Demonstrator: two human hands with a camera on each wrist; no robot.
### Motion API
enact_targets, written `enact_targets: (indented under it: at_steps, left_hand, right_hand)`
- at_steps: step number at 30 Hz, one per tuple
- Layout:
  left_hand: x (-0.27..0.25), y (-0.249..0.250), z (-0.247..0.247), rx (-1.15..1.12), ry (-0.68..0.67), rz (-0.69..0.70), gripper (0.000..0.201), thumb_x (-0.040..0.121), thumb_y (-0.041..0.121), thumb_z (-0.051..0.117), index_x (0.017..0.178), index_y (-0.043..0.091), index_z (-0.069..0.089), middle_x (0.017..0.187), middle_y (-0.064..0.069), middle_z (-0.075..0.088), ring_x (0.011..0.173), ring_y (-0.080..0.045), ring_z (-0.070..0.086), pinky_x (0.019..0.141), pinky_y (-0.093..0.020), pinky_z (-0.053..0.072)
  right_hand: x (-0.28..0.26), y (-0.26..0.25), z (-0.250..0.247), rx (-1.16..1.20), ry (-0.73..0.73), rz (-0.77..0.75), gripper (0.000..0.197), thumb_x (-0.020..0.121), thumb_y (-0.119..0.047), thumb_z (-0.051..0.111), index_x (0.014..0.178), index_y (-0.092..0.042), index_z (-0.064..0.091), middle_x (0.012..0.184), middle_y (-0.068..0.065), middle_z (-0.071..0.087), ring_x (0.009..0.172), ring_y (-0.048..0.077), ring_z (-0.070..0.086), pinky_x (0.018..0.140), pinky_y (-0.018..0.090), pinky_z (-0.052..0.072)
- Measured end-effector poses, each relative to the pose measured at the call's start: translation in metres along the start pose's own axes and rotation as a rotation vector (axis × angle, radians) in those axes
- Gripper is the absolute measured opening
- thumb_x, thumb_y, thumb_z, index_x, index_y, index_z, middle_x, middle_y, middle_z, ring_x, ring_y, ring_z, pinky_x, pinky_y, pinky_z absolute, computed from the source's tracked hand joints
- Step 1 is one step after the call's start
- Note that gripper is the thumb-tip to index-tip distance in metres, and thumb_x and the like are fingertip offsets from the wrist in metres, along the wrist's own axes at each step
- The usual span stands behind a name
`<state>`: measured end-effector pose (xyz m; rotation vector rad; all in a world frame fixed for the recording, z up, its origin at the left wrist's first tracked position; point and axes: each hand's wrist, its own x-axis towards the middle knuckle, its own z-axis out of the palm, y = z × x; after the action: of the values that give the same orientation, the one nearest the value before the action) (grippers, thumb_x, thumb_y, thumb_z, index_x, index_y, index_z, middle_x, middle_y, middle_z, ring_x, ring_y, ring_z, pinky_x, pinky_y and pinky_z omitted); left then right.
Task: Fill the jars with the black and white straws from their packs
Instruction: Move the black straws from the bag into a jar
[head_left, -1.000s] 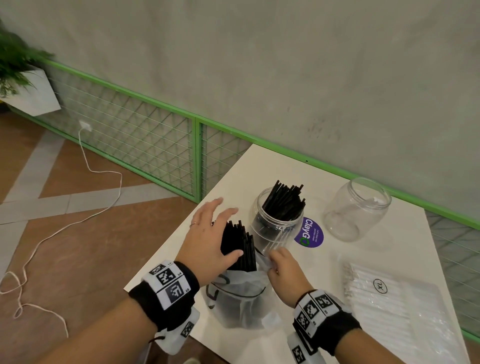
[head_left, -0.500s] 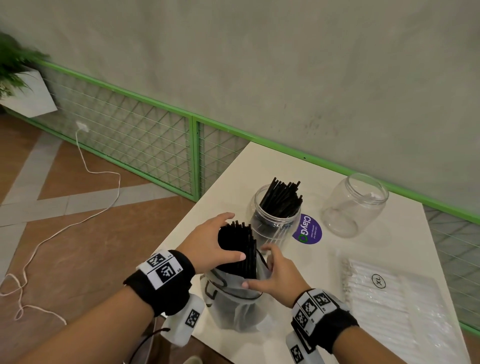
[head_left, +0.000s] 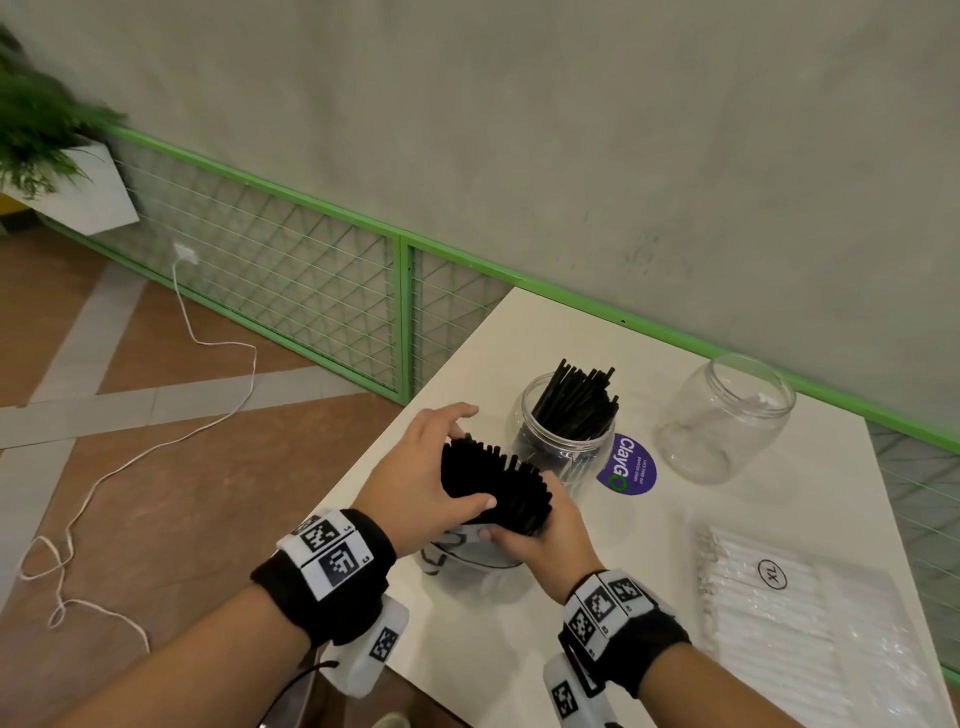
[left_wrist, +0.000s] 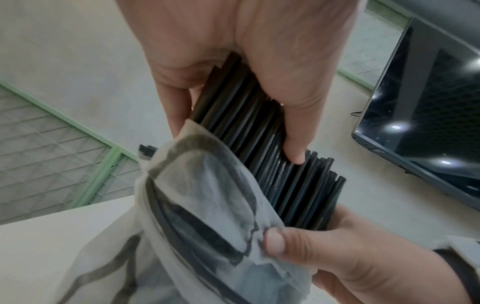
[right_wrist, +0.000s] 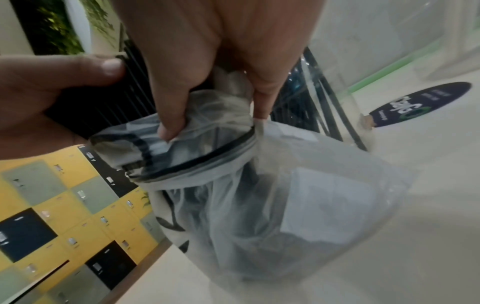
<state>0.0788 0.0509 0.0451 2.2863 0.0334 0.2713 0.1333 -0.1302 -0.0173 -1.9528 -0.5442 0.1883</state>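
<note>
My left hand (head_left: 431, 475) grips a thick bundle of black straws (head_left: 496, 480), thumb on the near side and fingers behind, with most of the bundle lifted out of its clear plastic pack (head_left: 467, 556). In the left wrist view the black straws (left_wrist: 272, 156) stand up out of the pack (left_wrist: 207, 216). My right hand (head_left: 540, 535) pinches the pack's rim (right_wrist: 207, 123) and holds it down on the white table (head_left: 519, 639). Just beyond stands a clear jar (head_left: 563, 441) partly filled with black straws. An empty jar (head_left: 727, 415) stands to its right. A pack of white straws (head_left: 810, 629) lies at the right.
A purple round sticker (head_left: 626, 465) lies on the table between the two jars. The table's left edge drops to a tiled floor with a white cable (head_left: 156, 447). A green mesh rail (head_left: 311, 280) and a grey wall run behind the table.
My left hand closed round the black straws and has drawn the bundle further up out of the pack. My right hand shifted to pinch the pack's rim.
</note>
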Motion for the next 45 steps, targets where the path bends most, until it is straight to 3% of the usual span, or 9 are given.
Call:
enact_targets:
  at_steps: [7, 12, 16, 21, 25, 29, 36, 40, 45]
  left_hand:
    - [0.007, -0.010, 0.007, -0.107, -0.259, -0.093, 0.091, 0.068, 0.040, 0.080, 0.143, 0.037, 0.028, 0.138, 0.016, 0.039, 0.125, -0.003, 0.039, 0.103, -0.021, 0.033]
    - [0.013, -0.005, 0.011, -0.139, -0.247, -0.031, 0.058, 0.071, 0.027, 0.079, 0.121, 0.037, 0.052, 0.113, 0.015, 0.058, 0.104, 0.001, 0.052, 0.091, -0.019, 0.042]
    - [0.015, -0.007, 0.013, -0.046, -0.300, 0.035, 0.076, 0.065, 0.051, 0.077, 0.131, 0.047, 0.040, 0.124, 0.017, 0.048, 0.113, -0.001, 0.044, 0.098, -0.021, 0.035]
    - [0.019, -0.010, 0.018, -0.082, -0.268, 0.068, 0.062, 0.061, 0.059, 0.069, 0.120, 0.050, 0.052, 0.119, 0.019, 0.050, 0.113, 0.000, 0.047, 0.100, -0.024, 0.037]
    - [0.023, -0.014, 0.014, -0.124, -0.224, 0.073, 0.036, 0.070, 0.043, 0.068, 0.104, 0.048, 0.060, 0.111, 0.015, 0.057, 0.104, 0.002, 0.053, 0.097, -0.025, 0.042]
    - [0.027, -0.013, 0.010, -0.110, -0.217, 0.076, 0.031, 0.072, 0.046, 0.066, 0.103, 0.044, 0.064, 0.110, 0.013, 0.058, 0.103, 0.001, 0.054, 0.098, -0.030, 0.043]
    - [0.007, -0.009, 0.006, 0.322, -0.301, 0.051, 0.088, 0.057, 0.079, 0.052, 0.135, 0.044, 0.031, 0.144, 0.012, 0.029, 0.129, -0.015, 0.030, 0.107, -0.037, 0.033]
    - [0.010, -0.011, 0.015, 0.231, -0.157, 0.047, 0.054, 0.073, 0.061, 0.050, 0.124, 0.046, 0.044, 0.126, 0.015, 0.044, 0.114, -0.015, 0.043, 0.096, -0.034, 0.040]
    - [0.017, -0.018, 0.018, 0.153, -0.083, 0.034, 0.019, 0.085, 0.041, 0.053, 0.104, 0.041, 0.056, 0.112, 0.016, 0.052, 0.105, -0.014, 0.046, 0.090, -0.033, 0.041]
  right_hand:
    - [-0.005, 0.022, 0.000, -0.042, -0.023, 0.117, 0.064, 0.054, -0.048, 0.081, 0.106, -0.023, 0.055, 0.102, -0.002, 0.064, 0.097, 0.011, 0.061, 0.086, 0.040, 0.051]
    - [-0.003, 0.006, -0.012, -0.204, -0.088, -0.030, 0.056, 0.058, -0.054, 0.075, 0.106, -0.043, 0.049, 0.104, -0.002, 0.053, 0.099, 0.016, 0.053, 0.084, 0.035, 0.048]
    - [0.001, -0.004, -0.007, -0.398, -0.056, -0.107, 0.066, 0.059, -0.070, 0.064, 0.115, -0.038, 0.050, 0.097, -0.006, 0.044, 0.094, 0.019, 0.045, 0.078, 0.034, 0.044]
    - [0.007, -0.021, 0.002, -0.196, 0.030, -0.069, 0.052, 0.050, -0.059, 0.070, 0.090, -0.072, 0.040, 0.095, -0.001, 0.042, 0.094, 0.029, 0.049, 0.082, 0.043, 0.048]
    - [0.009, -0.022, 0.003, -0.001, 0.076, -0.055, 0.061, 0.054, -0.045, 0.080, 0.093, -0.073, 0.042, 0.108, 0.012, 0.047, 0.105, 0.035, 0.051, 0.091, 0.052, 0.046]
    - [0.014, -0.020, 0.002, 0.042, 0.106, 0.017, 0.045, 0.056, -0.046, 0.078, 0.085, -0.064, 0.049, 0.104, 0.015, 0.051, 0.100, 0.034, 0.053, 0.089, 0.053, 0.047]
    - [0.023, -0.016, 0.002, 0.050, 0.096, 0.085, 0.030, 0.054, -0.044, 0.066, 0.075, -0.031, 0.049, 0.098, 0.016, 0.054, 0.091, 0.028, 0.053, 0.080, 0.034, 0.046]
    - [0.023, -0.018, 0.001, 0.122, 0.032, 0.059, 0.046, 0.055, -0.038, 0.073, 0.087, -0.017, 0.048, 0.085, 0.005, 0.051, 0.070, -0.003, 0.049, 0.064, 0.010, 0.041]
    - [0.025, -0.011, -0.009, 0.138, 0.052, 0.057, 0.044, 0.071, -0.006, 0.078, 0.100, -0.003, 0.046, 0.084, 0.001, 0.052, 0.070, -0.006, 0.051, 0.066, 0.013, 0.044]
